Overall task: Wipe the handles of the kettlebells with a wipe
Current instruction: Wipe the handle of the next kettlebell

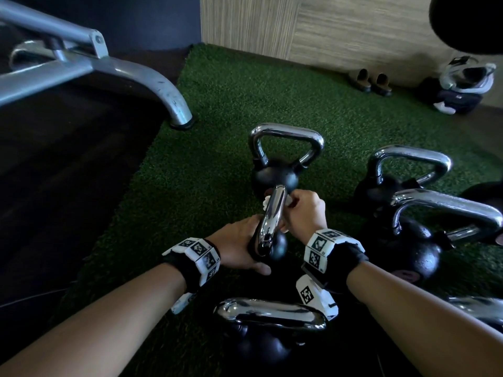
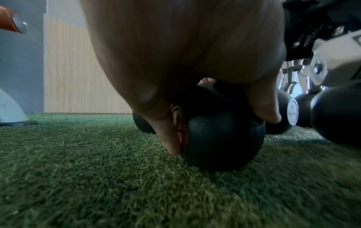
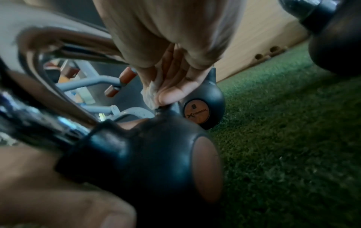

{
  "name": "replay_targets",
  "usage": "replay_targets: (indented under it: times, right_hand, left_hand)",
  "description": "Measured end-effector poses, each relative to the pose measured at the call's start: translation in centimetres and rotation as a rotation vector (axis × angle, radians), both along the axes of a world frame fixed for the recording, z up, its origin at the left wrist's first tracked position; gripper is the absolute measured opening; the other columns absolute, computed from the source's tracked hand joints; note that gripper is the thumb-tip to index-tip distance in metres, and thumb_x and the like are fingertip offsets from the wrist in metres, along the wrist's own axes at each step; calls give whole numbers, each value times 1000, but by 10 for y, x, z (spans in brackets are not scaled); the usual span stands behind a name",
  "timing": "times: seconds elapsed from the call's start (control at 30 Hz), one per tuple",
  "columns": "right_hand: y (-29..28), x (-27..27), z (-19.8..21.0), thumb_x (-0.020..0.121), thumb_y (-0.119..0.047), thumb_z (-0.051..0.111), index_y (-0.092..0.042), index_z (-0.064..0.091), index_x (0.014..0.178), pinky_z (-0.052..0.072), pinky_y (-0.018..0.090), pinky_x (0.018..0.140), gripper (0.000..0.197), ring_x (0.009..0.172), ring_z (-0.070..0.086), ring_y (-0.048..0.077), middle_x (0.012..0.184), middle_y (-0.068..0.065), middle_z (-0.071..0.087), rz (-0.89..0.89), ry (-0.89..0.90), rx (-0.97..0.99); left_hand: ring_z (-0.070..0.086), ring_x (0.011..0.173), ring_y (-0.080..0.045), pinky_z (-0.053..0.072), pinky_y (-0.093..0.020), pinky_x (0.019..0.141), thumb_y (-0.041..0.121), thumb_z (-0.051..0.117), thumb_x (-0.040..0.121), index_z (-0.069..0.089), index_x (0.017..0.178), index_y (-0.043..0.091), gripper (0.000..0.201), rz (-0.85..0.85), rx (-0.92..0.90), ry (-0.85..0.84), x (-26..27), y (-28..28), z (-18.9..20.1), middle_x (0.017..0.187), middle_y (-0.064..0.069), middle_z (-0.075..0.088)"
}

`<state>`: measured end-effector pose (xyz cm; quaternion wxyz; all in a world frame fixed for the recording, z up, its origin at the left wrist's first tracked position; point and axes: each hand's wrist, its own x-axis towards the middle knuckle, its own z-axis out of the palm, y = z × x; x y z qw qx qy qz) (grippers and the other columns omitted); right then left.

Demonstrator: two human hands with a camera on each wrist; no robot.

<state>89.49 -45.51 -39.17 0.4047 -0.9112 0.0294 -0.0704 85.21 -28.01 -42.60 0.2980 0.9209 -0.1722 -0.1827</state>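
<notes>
A small black kettlebell (image 1: 277,244) with a chrome handle (image 1: 272,219) stands on green turf at the centre of the head view. My left hand (image 1: 239,246) wraps round its body (image 2: 220,138) and the near end of the handle, thumb down one side. My right hand (image 1: 302,208) pinches a white wipe (image 1: 268,202) round the far end of the handle. In the right wrist view the wipe (image 3: 150,94) is pressed by my fingertips where the handle meets the body (image 3: 148,158).
Other chrome-handled kettlebells stand around: one behind (image 1: 275,170), one near me (image 1: 269,327), two at the right (image 1: 408,172) (image 1: 419,240). A grey machine leg (image 1: 168,96) is at the left. Shoes (image 1: 373,81) and a bag (image 1: 460,88) lie by the wooden wall.
</notes>
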Motion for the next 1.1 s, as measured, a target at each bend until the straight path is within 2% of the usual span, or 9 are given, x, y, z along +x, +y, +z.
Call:
replay_targets:
  times: [0.13, 0.27, 0.33, 0.47, 0.6, 0.67, 0.8, 0.97, 1.1]
  right_hand:
    - [-1, -3, 3, 85, -28, 75, -10, 64, 64, 54, 22, 52, 30, 57, 69, 22, 61, 5, 69, 14, 123, -23]
    - [-6, 3, 9, 79, -24, 66, -5, 70, 71, 64, 52, 69, 21, 70, 76, 37, 71, 16, 76, 50, 392, 17]
    - [-13, -1, 19, 81, -11, 57, -7, 71, 77, 64, 57, 71, 15, 72, 76, 40, 76, 19, 77, 88, 473, 36]
    - [-30, -1, 48, 88, -4, 63, -15, 70, 87, 65, 39, 64, 13, 61, 75, 26, 77, 10, 78, 129, 207, -83]
    - [-35, 14, 61, 85, -4, 67, -26, 73, 122, 43, 3, 75, 43, 94, 66, 8, 104, -8, 72, 350, -52, -225]
    - [-32, 18, 61, 80, 0, 67, -22, 75, 120, 39, -1, 80, 46, 104, 66, 11, 113, -2, 72, 508, -86, -265]
    - [-33, 19, 61, 77, 1, 70, -16, 79, 114, 48, 21, 96, 41, 105, 66, 14, 112, 2, 73, 667, -103, -400]
    - [-59, 12, 75, 73, -35, 88, -18, 77, 104, 50, 28, 83, 38, 93, 65, 14, 94, -7, 67, 541, 30, -572]
    - [-57, -15, 81, 73, -42, 80, -25, 76, 83, 53, 35, 79, 20, 85, 64, 18, 85, -4, 66, 560, 41, -678]
  left_hand:
    - [44, 140, -11, 38, -36, 116, 56, 89, 65, 25, 153, 41, 111, 10, -31, -1, -3, 0, 0, 157, 17, 35]
    - [42, 144, -18, 40, -50, 115, 72, 80, 60, 15, 155, 44, 119, -15, 75, -9, -8, 0, 4, 162, 14, 27]
    - [40, 146, -19, 41, -52, 114, 84, 71, 57, 8, 158, 43, 126, -29, 178, -44, -13, 5, 8, 163, 14, 27]
    - [44, 142, -18, 44, -49, 112, 97, 54, 60, -3, 161, 37, 131, 28, 169, -195, -34, 15, 27, 162, 11, 29]
    - [56, 119, -11, 55, -40, 97, 84, 62, 71, 14, 160, 37, 111, 85, -23, -421, -49, 7, 48, 136, 15, 47]
    - [57, 110, -12, 55, -37, 92, 71, 65, 76, 28, 158, 32, 98, 81, -59, -515, -50, 0, 52, 121, 12, 54]
    - [56, 108, -18, 53, -38, 92, 53, 73, 80, 37, 156, 25, 89, 82, -30, -545, -47, -6, 53, 114, 8, 62]
    - [55, 117, -19, 50, -40, 94, 55, 73, 83, 30, 157, 39, 87, 2, 217, -530, -19, 13, 68, 124, 12, 63]
    - [64, 115, -12, 52, -34, 95, 47, 78, 85, 36, 155, 44, 82, 25, 153, -342, 12, 34, 81, 129, 8, 69]
